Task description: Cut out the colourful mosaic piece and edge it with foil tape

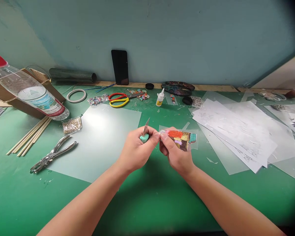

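Note:
My left hand (pixel 139 147) is closed around a small cutter (pixel 144 137) with a teal handle, its pointed blade sticking up between the fingers. The left thumb and fingertip also meet the left end of a colourful painted plastic piece (pixel 175 136). Around that piece my right hand (pixel 175 152) is closed, thumb on top near the left end. The piece shows red, yellow, brown and teal patches with a clear margin around it. Both hands are close together above the green table (pixel 147 209). Some of the right fingers are hidden beneath the piece.
A frosted sheet (pixel 100 141) and metal pliers (pixel 54 154) lie at left, near wooden sticks (pixel 30 136) and a bottle (pixel 36 95). Behind are scissors (pixel 119 100), a glue bottle (pixel 160 98) and a phone (pixel 120 67). Papers (pixel 232 131) spread at right.

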Available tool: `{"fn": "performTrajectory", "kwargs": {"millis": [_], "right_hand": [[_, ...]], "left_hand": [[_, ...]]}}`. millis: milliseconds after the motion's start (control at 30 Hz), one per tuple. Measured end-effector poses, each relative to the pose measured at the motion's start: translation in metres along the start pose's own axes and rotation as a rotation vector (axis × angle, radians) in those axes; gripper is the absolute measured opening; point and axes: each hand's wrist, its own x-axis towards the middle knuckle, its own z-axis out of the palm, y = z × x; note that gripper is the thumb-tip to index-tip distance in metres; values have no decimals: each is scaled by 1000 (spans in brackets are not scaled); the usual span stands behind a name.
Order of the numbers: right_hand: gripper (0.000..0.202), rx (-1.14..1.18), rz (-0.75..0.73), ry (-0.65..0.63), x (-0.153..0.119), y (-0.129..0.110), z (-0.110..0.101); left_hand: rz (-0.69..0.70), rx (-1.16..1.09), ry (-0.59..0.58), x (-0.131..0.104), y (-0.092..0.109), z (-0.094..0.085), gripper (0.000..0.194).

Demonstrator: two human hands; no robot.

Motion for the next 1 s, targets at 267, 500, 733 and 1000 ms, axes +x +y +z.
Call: {"fn": "performTrajectory", "kwargs": {"millis": [267,500,733,1000], "right_hand": [[30,109,44,128,5,-13,3],[38,229,109,140,0,-22,7],[47,252,131,79,-3,-24,8],[49,328,211,61,-4,-28,12]], "left_hand": [[422,424,-34,0,-10,-9,44],[568,674,-151,1,-20,-9,58],[587,711,-149,1,-26,-4,57],[610,661,-131,2,-29,-3,53]]}}
